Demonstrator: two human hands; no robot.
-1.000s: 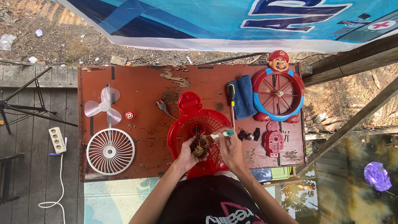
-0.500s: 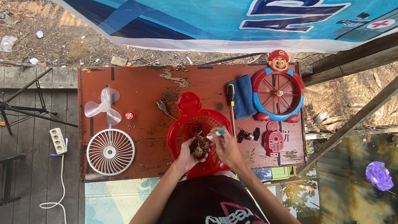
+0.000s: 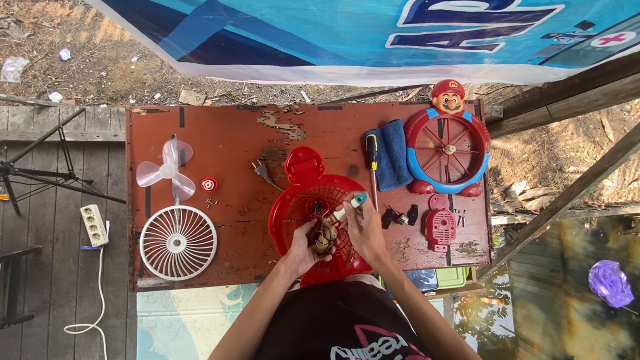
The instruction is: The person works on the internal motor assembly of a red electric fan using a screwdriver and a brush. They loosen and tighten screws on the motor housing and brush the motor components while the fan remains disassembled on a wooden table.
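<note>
My left hand [image 3: 302, 249] has a closed grip on the fan motor [image 3: 322, 237], lower middle of frame. Right hand [image 3: 364, 227] pinches a small tube [image 3: 349, 206] over it, above the red grille [image 3: 315, 205] on the bench [image 3: 234, 146].

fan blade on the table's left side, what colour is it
The fan blade is pale pink, almost white; seen in the head view.

Black top [image 3: 333, 349] with pink and white lettering and jagged graphic, short or no sleeves, bare arms, bare left hand [image 3: 301, 247], bare right hand [image 3: 365, 227]
</note>
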